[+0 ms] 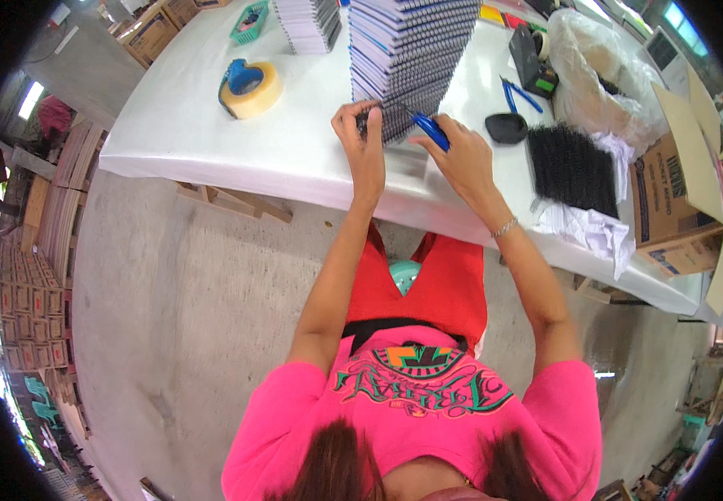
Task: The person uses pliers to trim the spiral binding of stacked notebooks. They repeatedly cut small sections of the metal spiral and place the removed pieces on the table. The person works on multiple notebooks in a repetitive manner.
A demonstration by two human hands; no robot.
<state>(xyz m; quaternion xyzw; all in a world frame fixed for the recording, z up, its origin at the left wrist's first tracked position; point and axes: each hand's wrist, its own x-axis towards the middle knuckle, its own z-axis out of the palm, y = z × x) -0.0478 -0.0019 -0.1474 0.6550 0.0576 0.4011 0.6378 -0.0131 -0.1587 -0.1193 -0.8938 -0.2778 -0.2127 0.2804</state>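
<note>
A tall stack of spiral-bound notebooks (412,54) stands near the front edge of the white table, black coils facing me. My left hand (361,146) is closed at the stack's lower left corner, its fingers around a dark coiled edge of a notebook. Blue-handled pliers (432,131) are gripped in my right hand (463,159). Their jaws point at the coils near the bottom of the stack, and whether they touch a coil I cannot tell. To the right lies a pile of loose black plastic coils (574,171) on white paper or cloth.
A tape roll (261,93) lies left; behind it are a second notebook stack (307,25) and a green basket (250,23). On the right are a black dish (506,128), other blue-handled pliers (522,97), a black tape dispenser (532,67), a plastic bag (604,88) and an open carton (670,200).
</note>
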